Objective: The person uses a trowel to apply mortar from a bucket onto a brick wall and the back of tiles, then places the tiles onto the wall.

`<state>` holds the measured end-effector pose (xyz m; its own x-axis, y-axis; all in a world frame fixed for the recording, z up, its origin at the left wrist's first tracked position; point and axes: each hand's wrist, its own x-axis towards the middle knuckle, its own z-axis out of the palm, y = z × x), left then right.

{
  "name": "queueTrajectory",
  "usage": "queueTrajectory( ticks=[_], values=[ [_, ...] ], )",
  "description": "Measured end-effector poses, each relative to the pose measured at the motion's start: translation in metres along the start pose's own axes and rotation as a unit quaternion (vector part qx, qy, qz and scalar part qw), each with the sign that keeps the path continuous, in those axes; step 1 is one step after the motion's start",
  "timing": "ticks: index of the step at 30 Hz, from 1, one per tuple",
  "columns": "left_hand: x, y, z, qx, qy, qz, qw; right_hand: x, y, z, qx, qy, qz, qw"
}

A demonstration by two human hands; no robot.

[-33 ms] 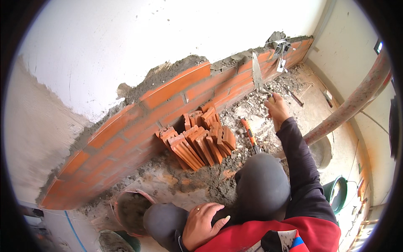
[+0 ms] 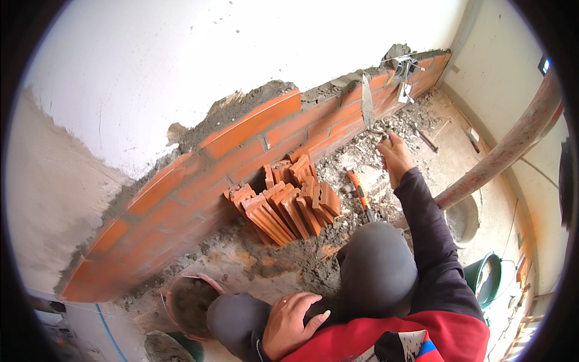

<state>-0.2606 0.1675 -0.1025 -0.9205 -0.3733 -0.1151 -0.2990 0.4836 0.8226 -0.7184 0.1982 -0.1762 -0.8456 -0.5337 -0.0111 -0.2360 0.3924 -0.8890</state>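
Note:
My right hand (image 2: 395,158) is closed round the handle of a pointed trowel (image 2: 367,104). The blade stands steeply against the upper courses of a low orange brick wall (image 2: 241,160), its tip near the top edge. Grey mortar (image 2: 259,93) lines the wall's uneven top. My left hand (image 2: 294,326) lies over my left knee with fingers apart, holding nothing. Between my knees and the wall leans a cluster of loose hollow orange bricks (image 2: 283,208). An orange-and-black handled tool (image 2: 360,194) lies on the rubble to their right.
A thick mortar-spattered pole (image 2: 500,151) slants across the right side. Below it are a round mortar tub (image 2: 463,220) and a green bucket (image 2: 484,280). A bucket of mortar (image 2: 192,301) stands by my left knee. Loose wires hang from an electrical box (image 2: 404,66) in the wall.
The trowel blade has turned slightly and looks narrower, and my right hand has shifted a little to the left. My left hand stays on the knee.

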Motion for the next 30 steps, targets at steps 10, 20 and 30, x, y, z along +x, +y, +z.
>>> queueTrajectory(
  ticks=[10,20,30],
  values=[
    [0.023,0.000,0.009,0.042,0.003,-0.103,0.994,0.005,0.024,0.074,-0.046,0.076,-0.111,0.990],
    [0.035,-0.029,0.027,0.069,-0.027,-0.109,0.991,-0.008,0.066,0.088,-0.131,0.063,-0.252,0.957],
    [0.028,-0.027,0.016,0.049,-0.019,-0.096,0.994,-0.036,-0.056,-0.018,-0.243,0.041,-0.199,0.949]
  ],
)
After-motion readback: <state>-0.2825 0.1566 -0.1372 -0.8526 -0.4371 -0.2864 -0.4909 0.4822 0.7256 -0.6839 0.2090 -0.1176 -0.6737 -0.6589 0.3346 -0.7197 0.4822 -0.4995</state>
